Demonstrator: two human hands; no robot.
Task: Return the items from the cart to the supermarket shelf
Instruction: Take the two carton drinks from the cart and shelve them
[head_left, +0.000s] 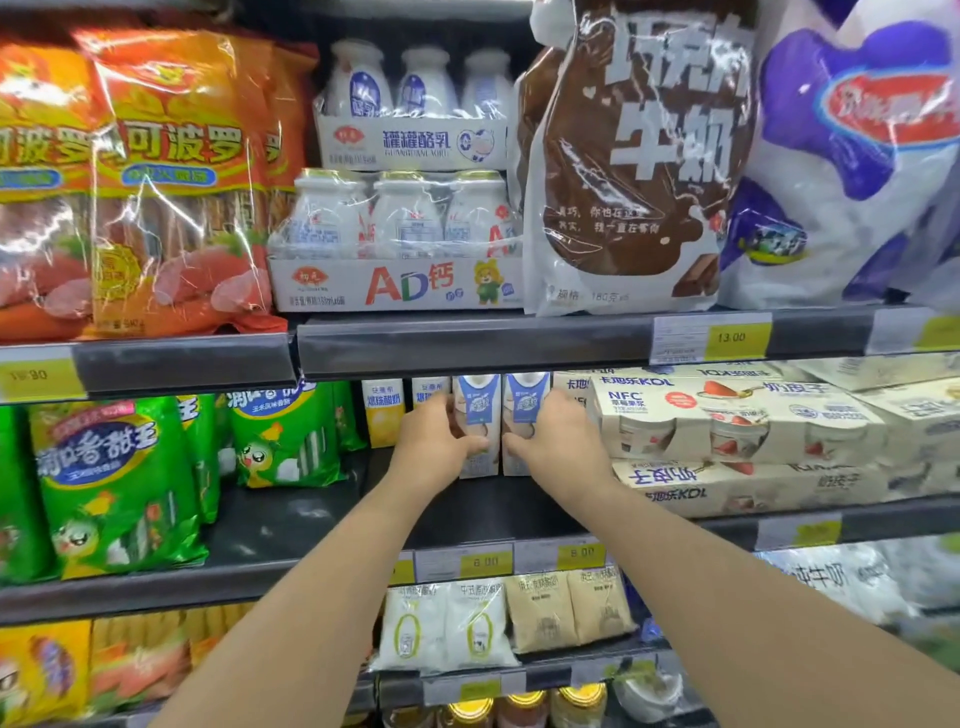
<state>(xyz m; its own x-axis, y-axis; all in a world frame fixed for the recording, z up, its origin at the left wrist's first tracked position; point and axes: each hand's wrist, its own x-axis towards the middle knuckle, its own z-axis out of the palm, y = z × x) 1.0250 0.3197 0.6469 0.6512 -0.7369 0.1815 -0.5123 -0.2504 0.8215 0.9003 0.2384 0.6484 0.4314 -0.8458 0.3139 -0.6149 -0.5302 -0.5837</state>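
Two cartons going onto the middle shelf, both hands reaching in

The left hand (434, 441) and right hand (558, 441) each wrap a grip around a blue-and-white carton, left carton (478, 415) touching right carton (524, 415), upright on the shelf (322, 519). Tall and narrow, either could tip on release; just beyond, yellow cartons (383, 410) could get knocked.
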